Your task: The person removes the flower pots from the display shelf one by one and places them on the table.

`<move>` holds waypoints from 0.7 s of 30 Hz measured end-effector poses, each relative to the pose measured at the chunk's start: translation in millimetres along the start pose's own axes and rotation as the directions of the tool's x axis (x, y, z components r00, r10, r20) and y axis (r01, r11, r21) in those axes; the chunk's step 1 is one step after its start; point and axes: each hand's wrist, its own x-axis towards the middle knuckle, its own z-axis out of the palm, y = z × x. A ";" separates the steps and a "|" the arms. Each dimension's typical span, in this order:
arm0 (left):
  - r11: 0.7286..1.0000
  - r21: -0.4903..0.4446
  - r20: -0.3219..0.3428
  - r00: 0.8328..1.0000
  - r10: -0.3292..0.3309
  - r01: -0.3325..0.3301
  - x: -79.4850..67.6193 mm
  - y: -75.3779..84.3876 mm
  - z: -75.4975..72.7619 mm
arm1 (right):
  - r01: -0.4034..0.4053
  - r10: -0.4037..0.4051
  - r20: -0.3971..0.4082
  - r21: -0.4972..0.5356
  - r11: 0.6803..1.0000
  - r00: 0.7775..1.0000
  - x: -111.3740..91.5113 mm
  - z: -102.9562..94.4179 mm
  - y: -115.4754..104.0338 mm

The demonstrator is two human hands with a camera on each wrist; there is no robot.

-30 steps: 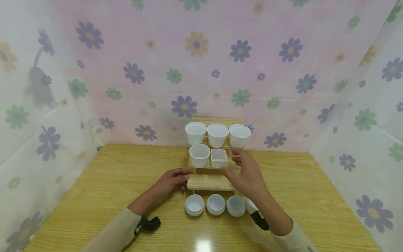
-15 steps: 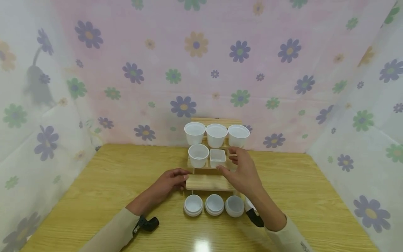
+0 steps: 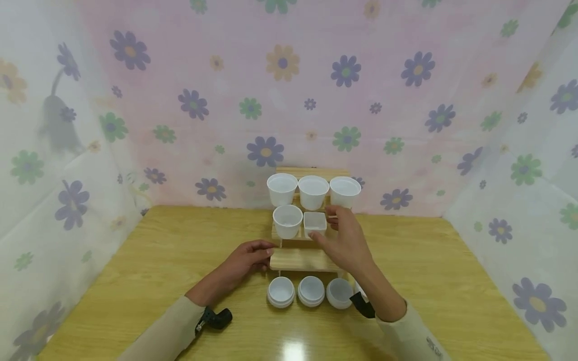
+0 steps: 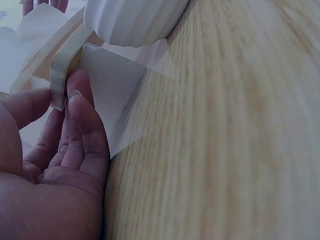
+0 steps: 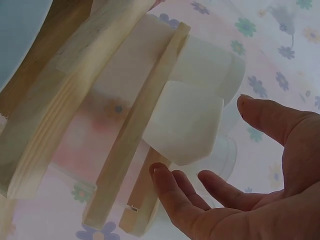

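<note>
In the head view a tiered wooden rack [image 3: 301,259] stands mid-table, its lowest board bare. My left hand [image 3: 246,260] grips that board's left end; in the left wrist view the thumb and fingers pinch the board end [image 4: 59,75]. A small square white cup [image 3: 314,219] sits on the middle tier, beside a round white cup [image 3: 287,223]. My right hand [image 3: 346,241] is at the square cup's right side, thumb in front and fingers spread. In the right wrist view a gap shows between the fingers and the square cup [image 5: 185,125].
Three white tubs [image 3: 313,193] line the upper tier. Along the rack's front, on the wooden table [image 3: 180,260], sit round white jars [image 3: 281,293], one more partly behind the right wrist. Flowered cloth [image 3: 298,90] walls the back and sides.
My right hand has shifted slightly left, bringing its thumb in front of the square cup. The left hand stays on the board. The cups and jars have kept their places.
</note>
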 end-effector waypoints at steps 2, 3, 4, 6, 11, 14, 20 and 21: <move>1.000 -0.004 -0.001 1.000 0.003 -0.003 1.1 0.1 0.6 | 0.006 -0.006 -0.002 -0.003 1.000 1.000 1.0 0.4 0.3; 1.000 -0.006 -0.003 1.000 0.001 -0.001 1.4 0.0 0.8 | 0.007 -0.007 -0.002 0.001 1.000 1.000 1.2 0.9 0.7; 1.000 -0.005 -0.006 1.000 0.000 0.000 1.4 -0.3 0.9 | 0.008 -0.008 -0.004 0.005 1.000 1.000 1.2 1.6 1.3; 1.000 -0.006 -0.009 1.000 -0.006 0.006 0.4 -1.5 1.5 | 0.010 -0.010 -0.003 0.016 1.000 1.000 0.3 3.4 2.6; 1.000 -0.009 -0.011 1.000 -0.013 0.013 0.6 -2.3 1.2 | 0.014 -0.014 0.000 0.025 1.000 1.000 1.6 7.0 6.2; 1.000 -0.007 -0.006 1.000 -0.010 0.010 -0.2 -2.9 1.1 | 0.012 -0.012 0.001 0.022 1.000 1.000 1.5 8.9 7.9; 1.000 0.012 -0.002 1.000 0.000 0.000 1.0 -2.4 0.5 | 0.034 -0.035 0.019 0.027 0.999 0.999 2.1 9.5 9.5; 1.000 0.013 0.000 1.000 0.000 0.000 1.3 -2.3 0.4 | 0.038 -0.038 0.022 0.029 0.999 0.999 2.3 9.4 9.7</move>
